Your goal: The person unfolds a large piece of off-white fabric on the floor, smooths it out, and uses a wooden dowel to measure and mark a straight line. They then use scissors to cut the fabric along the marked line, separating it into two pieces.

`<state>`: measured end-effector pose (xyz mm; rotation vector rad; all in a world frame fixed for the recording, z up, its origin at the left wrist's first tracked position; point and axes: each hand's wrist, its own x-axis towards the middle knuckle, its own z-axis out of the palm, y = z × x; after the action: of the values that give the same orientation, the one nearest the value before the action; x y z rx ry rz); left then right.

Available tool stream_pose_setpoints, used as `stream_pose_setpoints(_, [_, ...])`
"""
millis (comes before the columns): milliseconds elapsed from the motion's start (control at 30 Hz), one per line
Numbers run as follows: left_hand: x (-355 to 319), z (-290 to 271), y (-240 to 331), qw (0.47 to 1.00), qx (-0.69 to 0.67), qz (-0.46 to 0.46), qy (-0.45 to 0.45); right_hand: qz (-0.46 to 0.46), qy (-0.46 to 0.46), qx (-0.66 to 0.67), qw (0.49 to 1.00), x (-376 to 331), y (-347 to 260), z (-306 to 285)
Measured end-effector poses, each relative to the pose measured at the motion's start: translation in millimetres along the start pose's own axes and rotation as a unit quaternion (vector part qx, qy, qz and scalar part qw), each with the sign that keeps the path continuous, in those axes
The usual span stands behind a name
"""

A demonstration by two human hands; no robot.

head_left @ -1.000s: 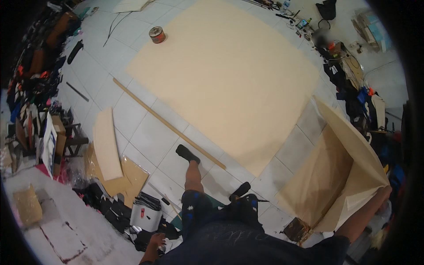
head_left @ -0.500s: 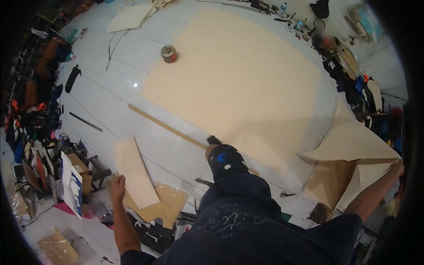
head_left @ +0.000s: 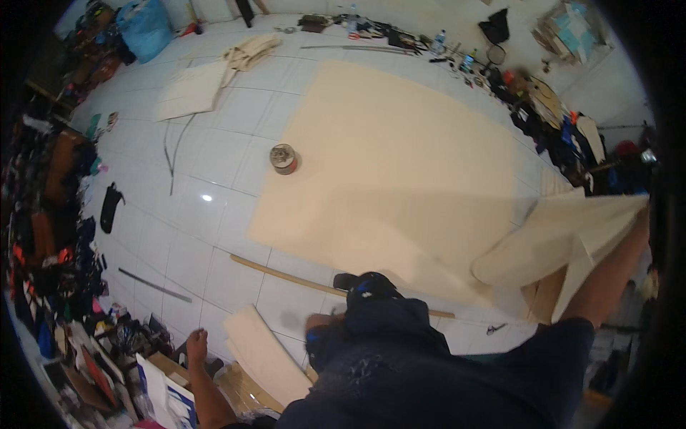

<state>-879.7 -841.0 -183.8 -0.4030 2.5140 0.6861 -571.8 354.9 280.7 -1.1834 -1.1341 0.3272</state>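
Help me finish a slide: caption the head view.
Right grip holding up a cream sheet; a second sheet lies flat on white floor tiles.

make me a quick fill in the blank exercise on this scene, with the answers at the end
1. Of the left hand and the right hand, the ____ one holds the raised cream sheet.
2. The round tin stands by the ____ edge of the large flat cream sheet, as pictured.
3. The big bag at the top left is coloured ____.

Missing words: right; left; blue
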Motion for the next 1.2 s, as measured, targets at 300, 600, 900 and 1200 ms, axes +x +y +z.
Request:
stream_pose_setpoints(300, [133.6, -31.6, -92.6, 0.972, -0.071, -0.171, -0.147, 0.033, -0.096, -0.021, 0.995, -255.4, -229.2, 78.6])
stream_pose_setpoints(600, [450.6, -247.7, -54.1, 0.988, -0.114, -0.07, -0.081, -0.019, -0.07, -0.183, 0.98, -515.4, -226.1, 128.2])
stream_pose_setpoints(900, [742.8, -443.4, 211.2, 0.942, 0.157, 0.292, -0.046, 0.155, -0.357, -0.348, 0.853, -901.4, -156.3, 183.7])
stream_pose_setpoints(1200, [913.6, -368.7, 435.6, 0.905, 0.178, 0.327, -0.205, 0.24, -0.286, -0.423, 0.825, -1012.6, -112.3, 215.3])
